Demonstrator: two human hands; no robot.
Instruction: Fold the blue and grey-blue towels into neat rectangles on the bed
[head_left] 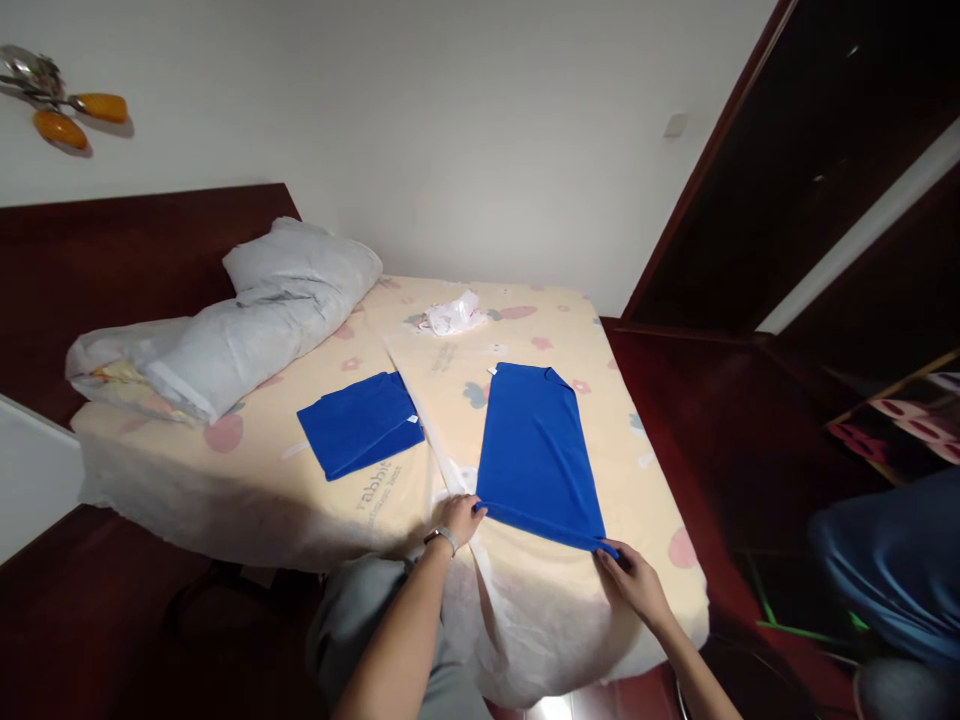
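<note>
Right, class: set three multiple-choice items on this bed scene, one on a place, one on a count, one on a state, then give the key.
1. Where does the folded blue cloth lie?
A) left of the spread blue shirt B) on the pillow C) on the floor
2. How many blue garments lie on the bed?
A) one B) two C) four
3. How do the hands hold the shirt?
A) by its near corners B) crumpled C) untouched

A: folded blue cloth lies left of the blue shirt.
B: those two.
A: left hand and right hand pinch its near corners.
</note>
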